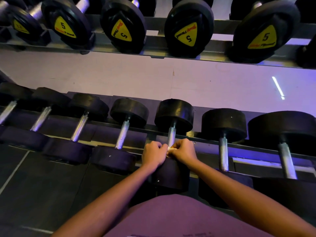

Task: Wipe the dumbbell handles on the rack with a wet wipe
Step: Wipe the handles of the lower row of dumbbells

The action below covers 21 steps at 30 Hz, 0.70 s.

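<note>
A row of black dumbbells lies on the lower rack (pixel 256 147), each with a knurled silver handle. My left hand (pixel 153 155) and my right hand (pixel 183 152) meet at the near end of the middle dumbbell's handle (pixel 171 135). Both hands have curled fingers and pinch a small white wet wipe (pixel 169 149) between them, right against the handle. Most of the wipe is hidden by my fingers. The near head (pixel 171 175) of that dumbbell sits under my wrists.
Neighbouring handles stand close on both sides, one to the left (pixel 122 135) and one to the right (pixel 223 154). An upper rack shelf (pixel 153 47) carries several black dumbbells with yellow "5" labels (pixel 187 34). Dark floor tiles (pixel 34 177) lie at the lower left.
</note>
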Tool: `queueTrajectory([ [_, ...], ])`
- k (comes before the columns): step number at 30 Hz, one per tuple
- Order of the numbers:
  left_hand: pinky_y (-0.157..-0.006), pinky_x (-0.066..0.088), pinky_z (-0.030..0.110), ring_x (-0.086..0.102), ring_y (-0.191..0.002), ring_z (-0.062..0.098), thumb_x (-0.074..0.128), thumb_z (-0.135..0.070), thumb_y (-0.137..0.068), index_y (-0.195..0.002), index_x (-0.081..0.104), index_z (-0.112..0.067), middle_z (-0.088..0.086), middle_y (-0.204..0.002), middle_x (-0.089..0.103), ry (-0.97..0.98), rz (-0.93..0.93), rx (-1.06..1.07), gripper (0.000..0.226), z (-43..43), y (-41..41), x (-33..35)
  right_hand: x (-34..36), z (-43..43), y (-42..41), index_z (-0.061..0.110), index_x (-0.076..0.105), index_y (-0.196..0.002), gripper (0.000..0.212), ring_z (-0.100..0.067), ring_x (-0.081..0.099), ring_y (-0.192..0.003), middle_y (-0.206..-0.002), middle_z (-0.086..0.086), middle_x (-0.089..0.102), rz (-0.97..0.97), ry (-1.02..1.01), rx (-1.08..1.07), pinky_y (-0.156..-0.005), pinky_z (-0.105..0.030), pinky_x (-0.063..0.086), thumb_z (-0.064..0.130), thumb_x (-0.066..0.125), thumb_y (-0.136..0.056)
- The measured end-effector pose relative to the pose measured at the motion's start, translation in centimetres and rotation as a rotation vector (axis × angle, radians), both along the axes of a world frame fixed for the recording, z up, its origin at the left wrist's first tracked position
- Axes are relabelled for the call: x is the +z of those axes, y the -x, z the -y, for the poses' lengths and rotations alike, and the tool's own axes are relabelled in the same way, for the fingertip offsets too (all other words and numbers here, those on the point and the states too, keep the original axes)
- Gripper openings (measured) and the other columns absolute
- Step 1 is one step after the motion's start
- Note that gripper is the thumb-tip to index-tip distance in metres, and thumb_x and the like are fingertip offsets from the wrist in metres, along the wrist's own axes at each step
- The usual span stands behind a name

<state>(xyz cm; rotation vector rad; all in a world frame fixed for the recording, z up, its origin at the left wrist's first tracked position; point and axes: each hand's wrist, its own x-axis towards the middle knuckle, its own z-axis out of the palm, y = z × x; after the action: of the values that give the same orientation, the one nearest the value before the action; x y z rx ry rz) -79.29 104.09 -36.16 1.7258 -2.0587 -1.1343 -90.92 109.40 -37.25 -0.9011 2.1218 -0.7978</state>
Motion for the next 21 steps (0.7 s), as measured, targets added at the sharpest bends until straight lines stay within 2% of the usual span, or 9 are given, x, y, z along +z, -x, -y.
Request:
queueTrajectory([
  [2,-0.056,0.038,0.032,0.058,-0.069,0.031,0.055,-0.034,-0.082,-0.06,0.063,-0.007,0.009,-0.061,0.061,0.008,-0.01,-0.004,0.035,0.0,0.0,0.0,0.4,0.8,0.3,0.01,0.068,-0.061,0.023,-0.01,0.061,-0.059,-0.06,-0.003,0.067,-0.037,0.057,-0.036,-0.056,-0.029,0.052,0.026,0.081,-0.07],
  [4,-0.055,0.032,0.031,0.054,-0.063,0.029,0.056,-0.032,-0.085,-0.055,0.057,-0.008,0.007,-0.057,0.055,0.018,-0.012,-0.009,0.038,-0.1,-0.1,0.2,1.0,2.1,0.6,0.01,0.068,-0.064,0.022,-0.01,0.057,-0.059,-0.062,-0.003,0.065,-0.109,0.098,-0.081,-0.05,-0.024,0.041,0.027,0.081,-0.071],
  [8,-0.053,0.029,0.03,0.05,-0.058,0.023,0.056,-0.03,-0.086,-0.053,0.054,-0.01,0.005,-0.056,0.054,0.017,-0.02,-0.006,0.039,-0.3,-0.3,0.4,2.0,3.6,0.6,0.012,0.069,-0.075,0.019,-0.008,0.056,-0.066,-0.068,0.001,0.062,-0.141,0.098,-0.11,-0.048,-0.015,0.033,0.027,0.08,-0.076],
  [10,-0.053,0.028,0.03,0.048,-0.058,0.021,0.056,-0.03,-0.086,-0.05,0.052,-0.012,0.003,-0.053,0.051,0.02,-0.021,-0.003,0.041,-0.3,-0.3,0.4,2.1,3.3,0.4,0.014,0.066,-0.072,0.02,-0.008,0.056,-0.065,-0.064,0.004,0.059,-0.129,0.076,-0.098,-0.046,-0.014,0.032,0.027,0.081,-0.075],
  [12,-0.054,0.031,0.031,0.05,-0.06,0.024,0.056,-0.031,-0.085,-0.048,0.05,-0.012,0.002,-0.051,0.049,0.021,-0.025,0.0,0.042,-0.4,-0.3,0.4,1.7,2.4,0.2,0.015,0.063,-0.065,0.024,-0.006,0.055,-0.058,-0.059,0.004,0.058,-0.111,0.02,-0.043,-0.044,-0.015,0.032,0.028,0.082,-0.073],
  [16,-0.06,0.046,0.038,0.059,-0.068,0.03,0.052,-0.034,-0.076,-0.059,0.065,-0.007,0.01,-0.058,0.061,0.02,-0.039,-0.002,0.035,-0.4,-0.4,0.2,-0.1,0.0,0.1,0.018,0.059,-0.055,0.032,-0.008,0.054,-0.06,-0.063,0.0,0.062,-0.041,-0.064,0.002,-0.048,-0.021,0.036,0.033,0.085,-0.065],
  [19,-0.061,0.048,0.039,0.06,-0.066,0.028,0.05,-0.037,-0.074,-0.061,0.067,-0.008,0.009,-0.058,0.062,0.024,-0.05,-0.002,0.036,-0.3,-0.4,0.3,-0.2,0.0,0.5,0.016,0.063,-0.054,0.032,-0.008,0.059,-0.06,-0.061,-0.001,0.066,0.0,-0.061,-0.021,-0.054,-0.025,0.045,0.032,0.089,-0.062],
  [21,-0.06,0.046,0.038,0.06,-0.066,0.028,0.054,-0.035,-0.079,-0.061,0.067,-0.007,0.01,-0.059,0.062,0.022,-0.042,-0.004,0.036,-0.3,-0.3,0.3,0.1,0.9,0.7,0.016,0.061,-0.053,0.033,-0.008,0.057,-0.057,-0.057,-0.001,0.064,-0.025,0.008,-0.048,-0.054,-0.027,0.045,0.031,0.088,-0.065],
])
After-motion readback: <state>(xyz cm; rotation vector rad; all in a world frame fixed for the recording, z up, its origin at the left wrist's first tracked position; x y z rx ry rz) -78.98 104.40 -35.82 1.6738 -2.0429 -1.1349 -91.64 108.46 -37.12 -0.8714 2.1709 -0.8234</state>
